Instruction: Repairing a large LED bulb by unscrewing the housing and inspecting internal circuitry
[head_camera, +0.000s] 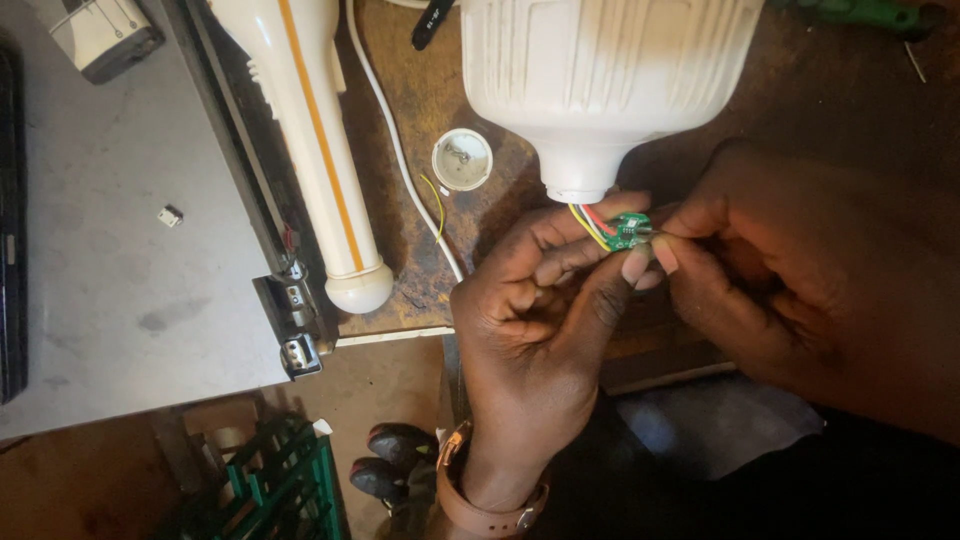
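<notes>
A large white ribbed lamp housing (600, 70) lies on the brown workbench (430, 110), its narrow neck pointing toward me. Red, yellow and green wires (588, 220) run out of the neck to a small green circuit board (630, 230). My left hand (540, 320), with a brown watch strap on the wrist, pinches the board between thumb and fingers. My right hand (760, 270) grips the board's right edge with thumb and forefinger. Both hands meet just below the lamp's neck.
A white torch with an orange stripe (310, 130) lies to the left beside a white cable (400, 150). A small round white cap (462, 160) sits near the lamp. A grey panel (110, 260) covers the left side. A green crate (280, 480) and dark shoes (390, 460) are on the floor.
</notes>
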